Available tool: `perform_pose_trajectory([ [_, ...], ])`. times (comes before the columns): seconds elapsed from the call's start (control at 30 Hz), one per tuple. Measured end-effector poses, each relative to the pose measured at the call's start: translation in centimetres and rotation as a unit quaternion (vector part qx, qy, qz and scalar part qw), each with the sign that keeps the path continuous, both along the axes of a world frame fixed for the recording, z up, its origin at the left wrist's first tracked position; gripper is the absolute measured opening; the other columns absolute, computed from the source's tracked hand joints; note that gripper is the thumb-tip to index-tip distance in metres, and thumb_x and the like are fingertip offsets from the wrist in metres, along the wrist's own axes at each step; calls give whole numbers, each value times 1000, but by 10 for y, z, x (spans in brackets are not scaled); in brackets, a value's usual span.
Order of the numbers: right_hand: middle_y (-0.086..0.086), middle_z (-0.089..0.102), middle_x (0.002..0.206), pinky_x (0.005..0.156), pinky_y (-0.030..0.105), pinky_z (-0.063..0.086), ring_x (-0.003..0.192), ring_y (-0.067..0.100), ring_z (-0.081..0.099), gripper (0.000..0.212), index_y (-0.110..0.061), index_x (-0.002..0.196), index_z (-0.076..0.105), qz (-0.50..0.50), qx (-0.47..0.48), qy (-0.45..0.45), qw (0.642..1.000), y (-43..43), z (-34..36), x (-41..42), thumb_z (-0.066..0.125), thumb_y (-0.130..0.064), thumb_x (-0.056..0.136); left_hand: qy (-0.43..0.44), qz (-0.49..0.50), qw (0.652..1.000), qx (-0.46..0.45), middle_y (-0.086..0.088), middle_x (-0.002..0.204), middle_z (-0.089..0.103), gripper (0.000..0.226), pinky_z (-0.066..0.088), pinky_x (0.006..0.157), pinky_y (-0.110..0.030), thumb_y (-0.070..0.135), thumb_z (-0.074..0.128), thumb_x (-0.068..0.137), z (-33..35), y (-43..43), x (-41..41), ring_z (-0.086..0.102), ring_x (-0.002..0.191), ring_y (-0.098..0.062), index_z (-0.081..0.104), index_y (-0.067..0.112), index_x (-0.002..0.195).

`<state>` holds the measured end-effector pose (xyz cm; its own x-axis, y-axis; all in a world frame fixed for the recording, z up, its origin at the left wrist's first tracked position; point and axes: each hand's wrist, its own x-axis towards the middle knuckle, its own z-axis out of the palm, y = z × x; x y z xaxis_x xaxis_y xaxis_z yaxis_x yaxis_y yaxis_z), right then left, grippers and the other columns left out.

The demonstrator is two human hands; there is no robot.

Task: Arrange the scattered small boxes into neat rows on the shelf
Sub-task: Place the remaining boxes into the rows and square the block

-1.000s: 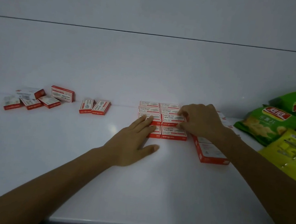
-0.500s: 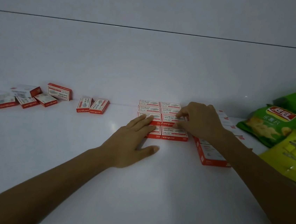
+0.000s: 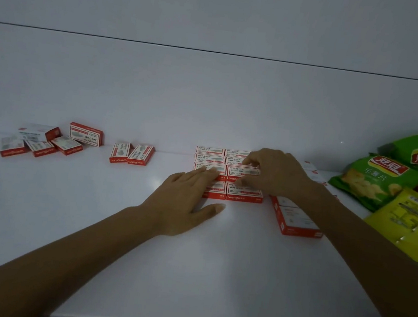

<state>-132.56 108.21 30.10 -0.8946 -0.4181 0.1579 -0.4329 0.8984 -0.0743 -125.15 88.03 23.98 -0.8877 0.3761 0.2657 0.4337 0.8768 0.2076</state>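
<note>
Boxes (image 3: 209,157) in rows, left grip (image 3: 185,202) spread flat atop, right grip (image 3: 276,173) pinching one box (image 3: 238,171)

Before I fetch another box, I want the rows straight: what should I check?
1. The grid is square: ok.
2. The left hand is free: ok, flat on the grid's left column.
3. The right hand is free: not ok, it pinches a box.
4. The loose pair and pile are in view: ok.
5. The boxes right of the grid line up: cannot tell, partly hidden.
6. The chip bags clear the grid: ok.
</note>
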Motion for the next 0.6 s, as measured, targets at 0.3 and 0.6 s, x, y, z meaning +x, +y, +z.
perform_pose_trajectory([
  [0.3,0,52,129,97,40,38,113,18,51,71,-24,136,36,59,-3,23,998,-39,1,13,55,-62,79,66,22,992,-108,8,156,1,78,-6,110,-29,67,13,84,19,-42,3,-3,142,-6,3,25,149],
  [0.6,-3,48,134,102,36,30,123,17,43,58,-28,130,44,114,-21,-11,993,-143,5,18,55,-57,81,53,87,989,-108,5,157,6,82,10,115,-31,71,10,84,16,-152,28,7,143,-10,5,22,149],
])
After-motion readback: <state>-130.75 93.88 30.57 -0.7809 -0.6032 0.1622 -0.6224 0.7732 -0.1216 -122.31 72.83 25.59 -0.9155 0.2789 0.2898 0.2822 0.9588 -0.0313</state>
